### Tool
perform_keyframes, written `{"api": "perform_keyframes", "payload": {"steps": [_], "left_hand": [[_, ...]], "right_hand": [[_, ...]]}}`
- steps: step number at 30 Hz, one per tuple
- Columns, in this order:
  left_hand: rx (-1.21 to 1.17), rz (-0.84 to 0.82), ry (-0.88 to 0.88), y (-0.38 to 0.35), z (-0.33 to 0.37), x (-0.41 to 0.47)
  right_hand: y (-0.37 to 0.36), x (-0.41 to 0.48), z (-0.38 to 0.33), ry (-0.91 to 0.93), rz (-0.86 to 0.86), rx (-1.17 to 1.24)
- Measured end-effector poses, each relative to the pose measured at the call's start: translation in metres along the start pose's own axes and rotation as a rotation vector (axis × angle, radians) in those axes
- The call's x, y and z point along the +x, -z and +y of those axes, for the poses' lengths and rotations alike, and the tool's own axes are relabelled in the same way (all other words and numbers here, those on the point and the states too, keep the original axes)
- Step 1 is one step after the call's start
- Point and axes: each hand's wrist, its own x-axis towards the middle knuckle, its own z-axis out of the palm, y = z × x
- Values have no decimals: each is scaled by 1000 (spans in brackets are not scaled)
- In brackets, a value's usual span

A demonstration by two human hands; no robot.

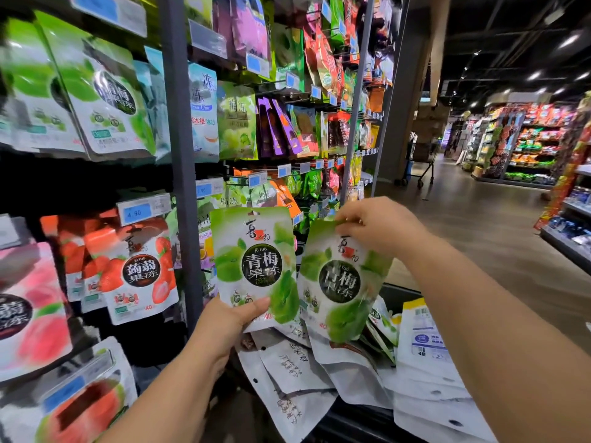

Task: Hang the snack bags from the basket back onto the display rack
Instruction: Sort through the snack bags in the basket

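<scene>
Your left hand (224,324) gripped the first green bag (256,260) by its bottom edge, thumb curled across the front, so it stood upright with its top edge free. Your right hand (380,228) pinched the second green bag (339,282) at its top edge, and it dangled over the basket (398,291), above the pile of bags (297,372) inside. Both bags were off the rack (182,155), just in front of it

With both hands full, you had none spare to steady a peg. A bag held only at the bottom would likely buckle when pushed on. Your right fingers seemed to cover the hanging hole (I could not see it beneath them), so that bag needed a change of grip, and a light pinch could slip then; it might drop past the basket's left edge. The matching green bags (105,100) hung at the rack's upper left corner, while the strawberry bags (140,270) hung nearer your hands, so the closest peg would be the wrong one
</scene>
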Motion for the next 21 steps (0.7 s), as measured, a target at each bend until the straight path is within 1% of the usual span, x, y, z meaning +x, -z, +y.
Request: {"api": "perform_keyframes", "payload": {"steps": [1, 3, 7, 10, 13, 15, 17, 19, 21], "left_hand": [[12, 1, 4, 2, -1, 0], [43, -2, 8, 4, -2, 0], [99, -7, 21, 5, -3, 0], [131, -8, 21, 7, -5, 1], [154, 1, 16, 7, -5, 0], [146, 4, 17, 6, -4, -2], [149, -2, 13, 6, -3, -5], [145, -1, 4, 7, -2, -8], [106, 12, 7, 8, -1, -10]], "right_hand": [[-9, 1, -2, 16, -35, -11], [-26, 2, -2, 36, -47, -10], [-42, 1, 4, -3, 28, 65], [-46, -3, 10, -85, 95, 150], [-49, -11, 26, -191, 38, 160], [-50, -15, 36, -207, -5, 157], [-54, -16, 42, -208, 30, 307], [-61, -19, 43, -216, 148, 528], [-75, -25, 41, -260, 263, 791]]}}
